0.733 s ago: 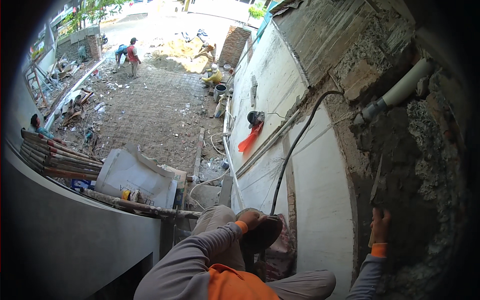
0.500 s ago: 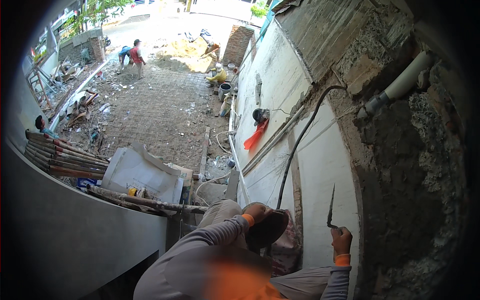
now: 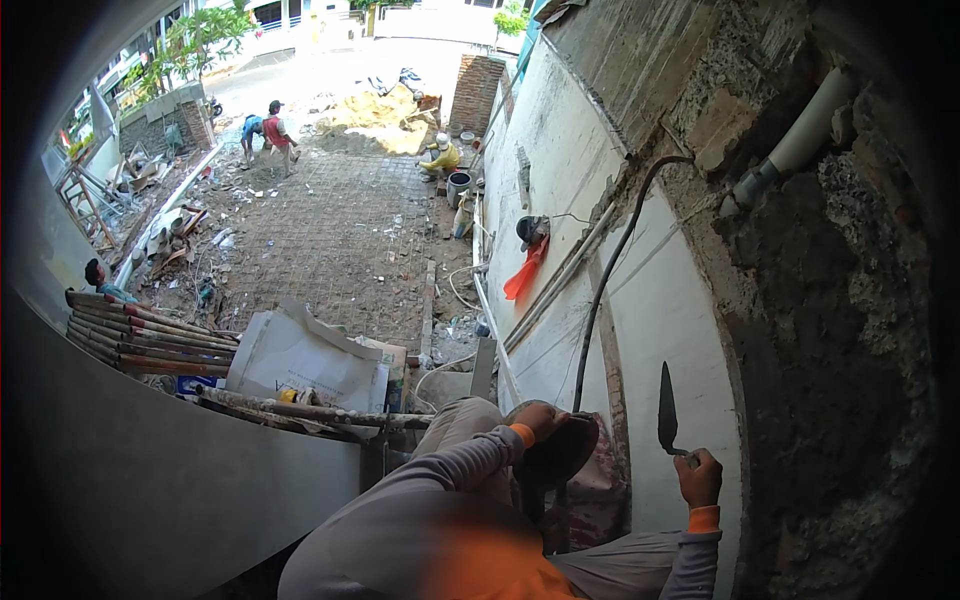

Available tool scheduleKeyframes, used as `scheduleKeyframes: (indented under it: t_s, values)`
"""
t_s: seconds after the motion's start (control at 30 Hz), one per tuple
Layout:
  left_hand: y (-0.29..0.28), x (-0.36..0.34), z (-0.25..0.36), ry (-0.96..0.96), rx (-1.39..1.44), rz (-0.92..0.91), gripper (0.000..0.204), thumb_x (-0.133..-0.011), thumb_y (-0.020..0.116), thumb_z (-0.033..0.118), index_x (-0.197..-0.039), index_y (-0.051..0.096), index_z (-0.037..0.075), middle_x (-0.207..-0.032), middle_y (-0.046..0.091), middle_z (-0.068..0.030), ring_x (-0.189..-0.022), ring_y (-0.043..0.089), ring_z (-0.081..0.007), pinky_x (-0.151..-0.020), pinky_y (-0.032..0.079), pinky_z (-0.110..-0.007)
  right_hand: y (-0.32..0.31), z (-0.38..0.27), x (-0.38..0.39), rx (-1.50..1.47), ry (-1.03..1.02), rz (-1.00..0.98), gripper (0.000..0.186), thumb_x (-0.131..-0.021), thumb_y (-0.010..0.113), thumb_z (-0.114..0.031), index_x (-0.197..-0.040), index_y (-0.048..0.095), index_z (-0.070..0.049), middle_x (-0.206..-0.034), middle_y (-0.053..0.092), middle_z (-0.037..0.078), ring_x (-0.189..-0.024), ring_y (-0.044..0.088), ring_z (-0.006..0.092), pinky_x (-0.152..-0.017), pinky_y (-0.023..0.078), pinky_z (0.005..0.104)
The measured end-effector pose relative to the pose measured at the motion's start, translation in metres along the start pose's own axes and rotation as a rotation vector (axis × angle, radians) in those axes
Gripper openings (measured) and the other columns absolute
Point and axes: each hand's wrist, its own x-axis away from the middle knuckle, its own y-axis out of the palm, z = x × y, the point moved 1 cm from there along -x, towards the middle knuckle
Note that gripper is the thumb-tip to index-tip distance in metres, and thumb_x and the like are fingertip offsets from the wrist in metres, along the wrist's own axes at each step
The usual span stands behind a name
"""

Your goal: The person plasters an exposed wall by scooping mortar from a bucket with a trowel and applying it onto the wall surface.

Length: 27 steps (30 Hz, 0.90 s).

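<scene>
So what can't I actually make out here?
In the head view:
Trowel: handle mostly covered by the right hand.
Dark round object at the left hand: shade hides any contents.
Black hose: lower end hidden behind that object.
Yellow-topped worker: too small to read the hands.
Right sleeve: cut off by the lower edge.

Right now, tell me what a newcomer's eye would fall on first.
Probably the bright orange sheet, left of the black hose near centre. Next come the pointed trowel in the right hand, lower right, and the dark bowl the left hand holds, lower centre.
</scene>
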Motion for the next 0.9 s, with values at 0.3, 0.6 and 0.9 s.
scheduleKeyframes:
  t_s: [0.3, 0.6, 0.9]
  values:
    - [0.000, -0.005, 0.014, -0.021, 0.021, -0.078, 0.058, -0.092, 0.044, 0.049, -0.080, 0.067, -0.004, -0.080, 0.064, -0.0248, -0.076, 0.060, -0.0421, -0.074, 0.045, -0.048, 0.004, -0.035, -0.001, 0.018, -0.048, -0.140, 0.032, -0.069, 0.073, -0.025, -0.068, 0.055, 0.001, -0.060, 0.056, 0.016, -0.057, 0.059, 0.0318, -0.056, 0.045, 0.0393]
    - [-0.015, 0.002, 0.010, -0.051, 0.047, -0.007, 0.061, -0.090, 0.046, 0.053, -0.076, 0.065, -0.004, -0.076, 0.062, -0.0252, -0.073, 0.059, -0.0421, -0.070, 0.045, -0.048, 0.009, -0.063, 0.006, -0.043, -0.087, -0.228, 0.030, -0.069, 0.074, -0.022, -0.070, 0.056, 0.002, -0.056, 0.053, 0.015, -0.051, 0.056, 0.0263, -0.052, 0.043, 0.0366]
    - [-0.008, 0.003, 0.015, -0.003, 0.064, 0.023, 0.060, -0.090, 0.047, 0.052, -0.075, 0.066, -0.004, -0.075, 0.061, -0.0262, -0.072, 0.059, -0.0429, -0.070, 0.045, -0.048, 0.021, -0.042, 0.027, -0.042, 0.000, -0.292, 0.029, -0.069, 0.072, -0.025, -0.070, 0.058, 0.001, -0.059, 0.057, 0.016, -0.056, 0.059, 0.0308, -0.056, 0.046, 0.0391]
